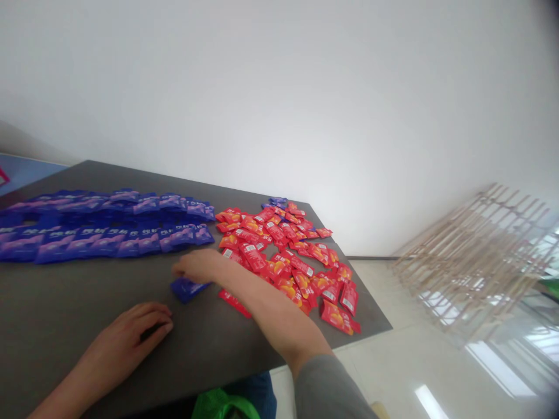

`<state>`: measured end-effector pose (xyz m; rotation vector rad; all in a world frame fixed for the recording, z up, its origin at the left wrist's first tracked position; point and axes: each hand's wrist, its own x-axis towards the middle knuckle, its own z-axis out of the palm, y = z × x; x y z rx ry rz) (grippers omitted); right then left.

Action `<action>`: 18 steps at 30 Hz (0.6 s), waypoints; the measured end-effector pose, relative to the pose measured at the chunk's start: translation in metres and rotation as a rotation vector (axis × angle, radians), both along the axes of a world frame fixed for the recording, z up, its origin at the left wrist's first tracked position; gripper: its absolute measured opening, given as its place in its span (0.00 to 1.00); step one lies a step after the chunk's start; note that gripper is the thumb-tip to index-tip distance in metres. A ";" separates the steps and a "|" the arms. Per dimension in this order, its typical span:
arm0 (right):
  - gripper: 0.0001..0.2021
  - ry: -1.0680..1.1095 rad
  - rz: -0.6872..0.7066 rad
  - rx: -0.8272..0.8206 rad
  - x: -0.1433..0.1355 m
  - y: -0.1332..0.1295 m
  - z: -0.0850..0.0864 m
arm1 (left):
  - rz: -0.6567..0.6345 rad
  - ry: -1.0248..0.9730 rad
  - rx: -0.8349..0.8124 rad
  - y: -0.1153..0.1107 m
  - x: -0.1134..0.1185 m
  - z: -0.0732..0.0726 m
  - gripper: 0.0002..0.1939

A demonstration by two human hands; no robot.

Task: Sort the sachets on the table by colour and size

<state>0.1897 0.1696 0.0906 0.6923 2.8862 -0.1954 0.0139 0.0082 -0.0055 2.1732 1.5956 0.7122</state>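
Blue packet [186,291], a single one, lying on the dark grey tabletop [56,291] near the middle, between the ordered rows and the heap. What I can see of it is a deep, glossy blue, flat, with corners jutting out; its upper part is hidden beneath the right hand [193,266]. That hand is bent down over it with the fingers curled, and I can't tell whether they grip the packet or only touch it. The left hand [142,327] is loosely open on the table nearby, thumb apart from the fingers, holding nothing I can make out.

Beyond, the rows of blue packets [94,240] overlap like shingles, shading to pinkish purple with pale lettering. To the right sprawls a heap of red packets [279,265], printed with orange shapes and white labels, a few blue ones mixed in at the far end.
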 end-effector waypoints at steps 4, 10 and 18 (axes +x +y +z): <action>0.12 0.183 0.049 0.241 -0.005 -0.026 -0.013 | 0.008 -0.008 -0.006 0.000 0.002 0.001 0.23; 0.29 0.203 -0.710 0.085 0.002 -0.058 -0.030 | -0.035 -0.006 -0.004 -0.004 0.008 0.010 0.18; 0.36 0.357 -0.697 -0.104 -0.008 -0.079 -0.042 | -0.042 -0.037 -0.015 -0.011 0.017 0.020 0.13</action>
